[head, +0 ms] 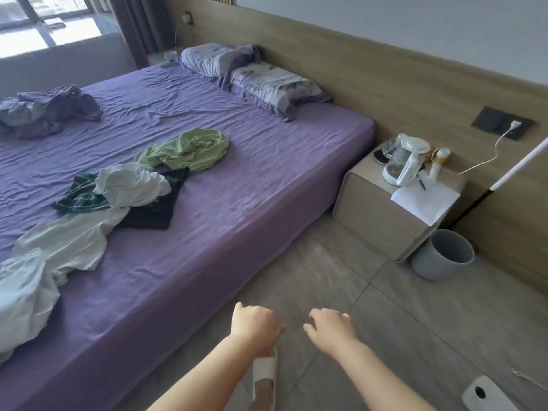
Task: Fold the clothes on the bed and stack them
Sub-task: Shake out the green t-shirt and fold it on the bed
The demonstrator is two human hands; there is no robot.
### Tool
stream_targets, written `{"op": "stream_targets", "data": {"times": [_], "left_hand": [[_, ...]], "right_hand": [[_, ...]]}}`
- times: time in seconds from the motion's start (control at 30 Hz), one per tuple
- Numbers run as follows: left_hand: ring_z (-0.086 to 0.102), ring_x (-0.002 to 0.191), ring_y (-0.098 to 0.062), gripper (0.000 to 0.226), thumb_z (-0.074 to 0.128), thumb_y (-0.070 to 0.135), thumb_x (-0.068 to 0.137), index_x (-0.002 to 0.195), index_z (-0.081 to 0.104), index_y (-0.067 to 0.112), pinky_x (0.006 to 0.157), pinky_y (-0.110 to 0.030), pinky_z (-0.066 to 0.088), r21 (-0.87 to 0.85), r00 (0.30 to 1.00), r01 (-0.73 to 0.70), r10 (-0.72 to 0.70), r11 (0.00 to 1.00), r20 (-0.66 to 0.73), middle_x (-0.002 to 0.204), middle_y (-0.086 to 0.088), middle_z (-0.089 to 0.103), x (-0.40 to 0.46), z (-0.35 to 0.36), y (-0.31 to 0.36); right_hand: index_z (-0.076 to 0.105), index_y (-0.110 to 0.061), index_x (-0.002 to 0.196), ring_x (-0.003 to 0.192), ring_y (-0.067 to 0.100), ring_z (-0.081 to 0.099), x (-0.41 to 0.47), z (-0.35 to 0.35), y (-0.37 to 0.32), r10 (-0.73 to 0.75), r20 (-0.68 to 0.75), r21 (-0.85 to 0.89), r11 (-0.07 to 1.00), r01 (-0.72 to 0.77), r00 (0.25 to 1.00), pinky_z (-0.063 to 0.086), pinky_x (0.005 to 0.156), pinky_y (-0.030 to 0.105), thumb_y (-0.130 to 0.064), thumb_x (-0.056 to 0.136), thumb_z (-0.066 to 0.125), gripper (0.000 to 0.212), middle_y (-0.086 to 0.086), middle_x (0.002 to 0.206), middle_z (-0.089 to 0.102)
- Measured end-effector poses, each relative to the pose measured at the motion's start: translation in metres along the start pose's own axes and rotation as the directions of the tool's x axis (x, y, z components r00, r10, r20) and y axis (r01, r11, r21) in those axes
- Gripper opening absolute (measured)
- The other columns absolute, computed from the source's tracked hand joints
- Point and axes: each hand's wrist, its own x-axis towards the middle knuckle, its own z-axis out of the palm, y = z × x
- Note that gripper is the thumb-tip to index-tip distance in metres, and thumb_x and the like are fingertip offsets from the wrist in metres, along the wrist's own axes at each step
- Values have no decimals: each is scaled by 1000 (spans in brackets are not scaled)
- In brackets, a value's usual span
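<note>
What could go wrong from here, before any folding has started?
1. The white shirt, striped garment and dark garment overlap, so lifting one may drag the others.
2. The pale garment lies near the bed's near edge and could slip to the floor.
3. Both the left hand and right hand hang over the floor, holding nothing.

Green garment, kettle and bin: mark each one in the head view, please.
green garment (189, 149), head view: middle of the crumpled cloth on the bed.
kettle (400, 161), head view: its clear body, on the nightstand.
bin (439, 262), head view: its outer wall.
</note>
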Motion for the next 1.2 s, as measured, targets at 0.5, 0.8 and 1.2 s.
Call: {"op": "stream_targets", "data": {"times": [0.5, 0.8, 1.2], "left_hand": [[61, 103, -26, 47, 37, 51, 94, 106, 64, 15, 70, -29, 38, 28, 992, -125, 126, 992, -30, 113, -4, 64, 141, -91, -37], [61, 101, -25, 44, 39, 51, 92, 103, 64, 16, 70, -30, 40, -38, 994, -98, 96, 994, -57, 111, -3, 64, 206, -133, -45], [61, 100, -25, 42, 41, 51, 92, 101, 64, 18, 70, -31, 39, -228, 989, 128, -142, 965, -46, 108, -2, 65, 302, -201, -18]], "right_hand": [[54, -17, 119, 113, 24, 53, 125, -82, -3, 93, -9, 25, 995, -93, 996, 36, 94, 33, -40, 95, 36, 38, 4, 122, 58], [55, -17, 117, 114, 23, 53, 194, -131, 11, 44, -11, -1, 999, -44, 999, 37, 92, 33, -39, 94, 36, 37, 4, 123, 58], [55, -17, 118, 114, 25, 53, 322, -209, 68, -180, 55, -119, 975, 185, 982, 38, 92, 34, -38, 94, 37, 37, 4, 123, 59]]}}
